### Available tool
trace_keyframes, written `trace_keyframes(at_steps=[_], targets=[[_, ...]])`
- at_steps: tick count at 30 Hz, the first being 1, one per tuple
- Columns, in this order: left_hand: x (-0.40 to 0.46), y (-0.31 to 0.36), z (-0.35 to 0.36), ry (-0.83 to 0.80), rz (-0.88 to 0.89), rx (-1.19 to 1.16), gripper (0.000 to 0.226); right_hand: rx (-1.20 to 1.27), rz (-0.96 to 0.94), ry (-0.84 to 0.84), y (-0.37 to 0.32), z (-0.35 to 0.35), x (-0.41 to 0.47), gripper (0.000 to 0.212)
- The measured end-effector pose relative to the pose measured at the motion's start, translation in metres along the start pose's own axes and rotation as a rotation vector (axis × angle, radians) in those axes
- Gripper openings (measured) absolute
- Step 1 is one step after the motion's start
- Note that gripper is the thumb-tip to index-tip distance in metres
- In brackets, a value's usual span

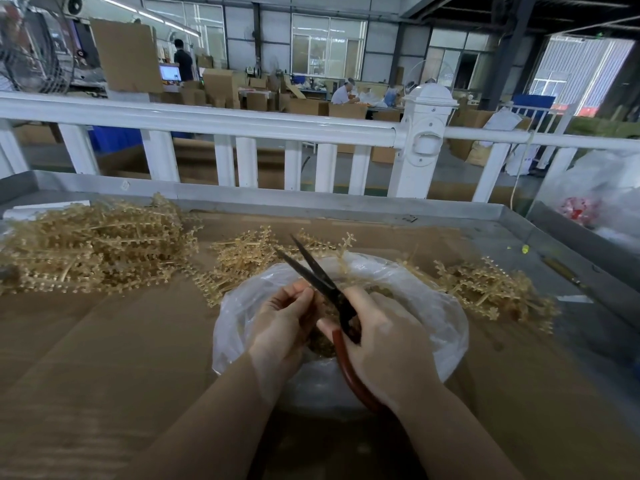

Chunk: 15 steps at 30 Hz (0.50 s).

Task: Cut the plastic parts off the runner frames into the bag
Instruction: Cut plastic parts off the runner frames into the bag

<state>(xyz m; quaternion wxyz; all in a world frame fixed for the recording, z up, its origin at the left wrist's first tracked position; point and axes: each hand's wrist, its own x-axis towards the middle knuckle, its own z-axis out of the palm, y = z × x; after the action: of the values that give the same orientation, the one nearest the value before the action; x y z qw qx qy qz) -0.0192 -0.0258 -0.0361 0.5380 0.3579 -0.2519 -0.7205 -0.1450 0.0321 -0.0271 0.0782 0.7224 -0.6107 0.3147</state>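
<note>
1. The person stands at a cardboard-covered table, both hands over the open mouth of a clear plastic bag that sits right in front of them.
2. The right hand is wrapped round the red handles of a pair of scissors; the dark blades stand parted and point up and away over the bag.
3. The left hand has its fingers curled and pinched together just beside the blades' pivot. It seems to hold a small piece there, but I cannot make out what, if anything, is between the fingertips.
4. Cut tan parts lie in the bottom of the bag, showing between the two hands.
5. Uncut runner frames are heaped at the far left of the table, with a smaller heap just behind the bag and another to its right. By my reckoning plenty of work remains.
6. What worries me most: the left fingertips sit very near the open blades, so a hasty snip could nick them.
7. A part cut under tension may spring off sideways and land on the cardboard, not in the bag.
8. The bag's thin rim is slack, and the blade tips or a forearm could snag it or fold it shut, so parts would spill.
</note>
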Motion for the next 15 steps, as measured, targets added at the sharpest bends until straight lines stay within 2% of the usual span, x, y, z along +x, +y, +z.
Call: trace_keyframes(at_steps=[5, 15], targets=[[0.001, 0.001, 0.001, 0.014, -0.036, -0.078, 0.012, -0.032, 0.077, -0.073, 0.011, 0.008, -0.006, 0.041], [-0.003, 0.004, 0.0, -0.049, -0.037, -0.105, 0.02, -0.046, 0.06, -0.119, 0.015, 0.012, -0.009, 0.043]])
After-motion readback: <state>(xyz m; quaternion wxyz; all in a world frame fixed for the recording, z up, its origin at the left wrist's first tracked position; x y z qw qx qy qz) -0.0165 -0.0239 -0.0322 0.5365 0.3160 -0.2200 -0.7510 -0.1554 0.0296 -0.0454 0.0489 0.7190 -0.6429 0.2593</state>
